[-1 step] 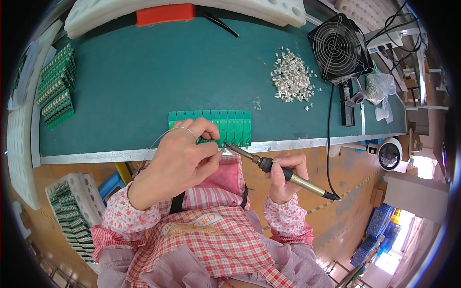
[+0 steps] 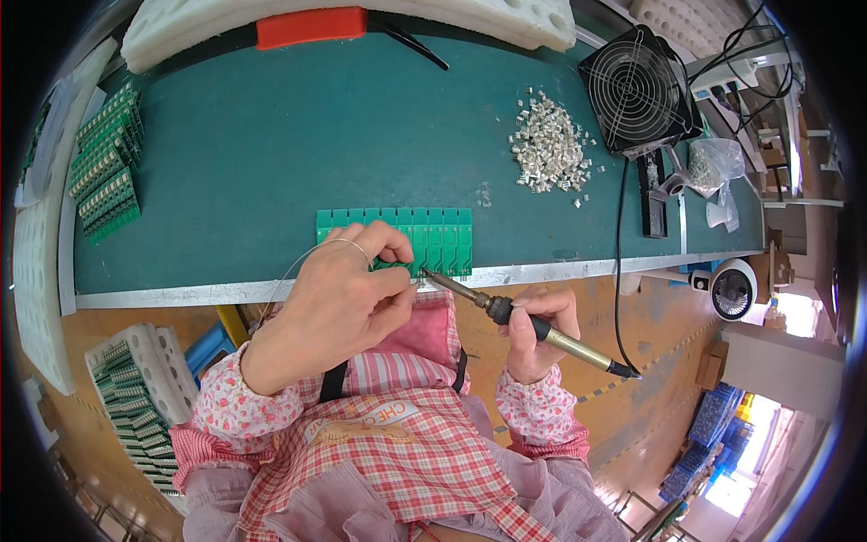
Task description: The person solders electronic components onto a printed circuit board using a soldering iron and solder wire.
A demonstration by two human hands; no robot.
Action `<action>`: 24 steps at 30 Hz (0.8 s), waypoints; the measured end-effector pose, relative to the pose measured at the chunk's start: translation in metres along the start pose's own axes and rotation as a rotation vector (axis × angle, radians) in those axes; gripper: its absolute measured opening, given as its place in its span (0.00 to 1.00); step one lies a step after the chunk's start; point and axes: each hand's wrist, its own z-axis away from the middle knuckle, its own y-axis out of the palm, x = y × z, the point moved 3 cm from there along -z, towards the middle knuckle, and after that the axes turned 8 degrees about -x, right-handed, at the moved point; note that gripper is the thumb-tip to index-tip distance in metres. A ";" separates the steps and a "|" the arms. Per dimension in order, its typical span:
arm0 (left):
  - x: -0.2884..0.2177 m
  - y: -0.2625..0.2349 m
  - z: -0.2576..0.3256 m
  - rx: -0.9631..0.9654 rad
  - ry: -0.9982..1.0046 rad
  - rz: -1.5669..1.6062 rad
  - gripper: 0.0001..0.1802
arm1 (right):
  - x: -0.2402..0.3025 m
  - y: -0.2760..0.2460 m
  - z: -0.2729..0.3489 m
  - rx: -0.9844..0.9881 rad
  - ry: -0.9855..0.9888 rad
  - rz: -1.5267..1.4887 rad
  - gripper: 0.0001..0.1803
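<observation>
A green circuit board panel (image 2: 442, 237), divided into several narrow strips, lies at the near edge of the bench. Over its left part rests my left hand (image 2: 348, 285), fingers pinched together around a thin solder wire (image 2: 296, 260) that loops back past the wrist. My right hand (image 2: 542, 332) grips a soldering iron (image 2: 578, 348) from the right, thumb on top of its dark grip. The iron's tip meets the panel's near edge, close to my left fingertips. My left hand hides part of the panel and the end of the wire.
A heap of small silvery metal parts (image 2: 549, 144) lies to the right, before a black fan (image 2: 632, 88). The iron's black cable (image 2: 619, 253) crosses the bench edge. Boards (image 2: 108, 163) stand at left; tweezers (image 2: 417, 47) and a red block (image 2: 312, 29) lie at the back.
</observation>
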 end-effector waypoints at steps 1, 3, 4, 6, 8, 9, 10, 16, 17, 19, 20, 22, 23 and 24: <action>0.000 0.000 0.000 0.007 0.004 -0.012 0.07 | 0.000 0.000 0.000 0.011 -0.006 -0.001 0.08; -0.001 0.001 -0.001 0.013 0.008 -0.025 0.07 | -0.001 0.000 0.000 0.021 -0.012 -0.002 0.08; -0.001 0.001 -0.001 0.015 0.005 -0.032 0.07 | -0.001 0.000 0.000 0.024 -0.034 0.004 0.08; 0.000 0.000 -0.001 0.018 0.003 -0.040 0.07 | 0.000 0.000 0.000 0.027 -0.056 0.011 0.08; 0.003 -0.003 0.000 0.046 -0.035 0.016 0.08 | 0.002 -0.001 -0.001 0.023 -0.085 0.056 0.08; 0.004 -0.004 0.001 0.038 -0.031 0.023 0.08 | 0.004 0.000 0.000 0.039 -0.091 0.081 0.08; 0.005 -0.006 0.001 0.020 -0.043 0.069 0.08 | 0.005 -0.002 0.000 -0.017 -0.031 0.048 0.09; 0.009 -0.008 0.006 -0.017 -0.048 0.136 0.10 | 0.007 0.001 0.000 -0.056 0.020 -0.024 0.09; 0.008 -0.008 0.006 -0.022 -0.029 0.123 0.10 | 0.007 0.003 0.001 -0.043 0.003 0.026 0.09; 0.008 -0.006 0.006 -0.040 -0.005 0.112 0.10 | 0.007 0.007 0.003 -0.029 -0.014 0.076 0.09; 0.008 -0.006 0.006 -0.057 0.018 0.102 0.10 | 0.006 0.008 0.004 -0.020 0.003 0.050 0.09; 0.008 -0.006 0.006 -0.052 0.017 0.093 0.10 | 0.005 0.010 0.004 -0.010 0.021 0.024 0.09; 0.008 -0.005 0.006 -0.047 0.017 0.082 0.10 | 0.004 0.011 0.004 0.003 0.021 0.012 0.09; 0.008 -0.005 0.006 -0.048 0.016 0.082 0.10 | 0.003 0.012 0.004 0.005 0.031 -0.010 0.09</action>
